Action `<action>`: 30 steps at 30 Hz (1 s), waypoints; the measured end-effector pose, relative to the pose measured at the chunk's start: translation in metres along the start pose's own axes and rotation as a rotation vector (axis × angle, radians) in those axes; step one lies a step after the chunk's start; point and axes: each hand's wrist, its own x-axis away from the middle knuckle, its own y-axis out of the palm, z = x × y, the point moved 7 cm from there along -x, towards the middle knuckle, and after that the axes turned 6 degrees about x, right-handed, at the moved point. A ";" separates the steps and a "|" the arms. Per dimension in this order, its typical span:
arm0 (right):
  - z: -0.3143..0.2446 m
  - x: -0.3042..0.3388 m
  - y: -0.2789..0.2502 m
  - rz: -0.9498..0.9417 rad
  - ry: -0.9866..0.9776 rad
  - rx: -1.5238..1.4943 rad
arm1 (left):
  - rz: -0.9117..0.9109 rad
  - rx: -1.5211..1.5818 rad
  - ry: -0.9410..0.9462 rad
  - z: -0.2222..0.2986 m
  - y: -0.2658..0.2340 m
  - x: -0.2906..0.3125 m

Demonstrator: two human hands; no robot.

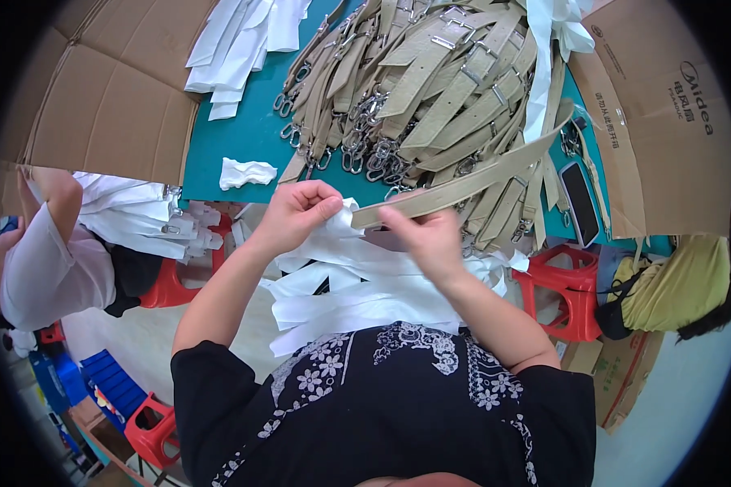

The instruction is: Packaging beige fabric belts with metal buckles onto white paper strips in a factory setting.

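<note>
A long beige leather-like strap (pixel 479 183) runs from between my hands up to the right, over the heap. My left hand (pixel 296 217) is closed in a pinch on a piece of white wrapping (pixel 345 221) at the strap's near end. Slightly blurred, my right hand (pixel 432 242) grips the strap a little further along, its thumb on top. Beyond my hands lies a big pile of similar beige straps (pixel 430 89) with silver buckles and clasps. Over my lap, below the hands, several long white strips (pixel 357 296) are spread.
White strips (pixel 240 45) and a crumpled white piece (pixel 248 174) lie on the green table (pixel 207 154). Cardboard boxes stand left (pixel 110 105) and right (pixel 666 122). A phone (pixel 579 204) rests at the right. People sit on both sides near red stools (pixel 564 292).
</note>
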 end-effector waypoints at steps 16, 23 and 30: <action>0.002 -0.009 0.058 -0.187 -0.281 0.227 | 0.100 0.082 0.154 -0.005 -0.030 0.020; -0.042 -0.008 0.000 0.102 -0.310 0.118 | 0.202 0.113 0.127 -0.015 -0.046 0.032; -0.048 -0.010 0.034 -0.043 -0.474 0.333 | 0.263 0.108 0.171 -0.011 -0.052 0.034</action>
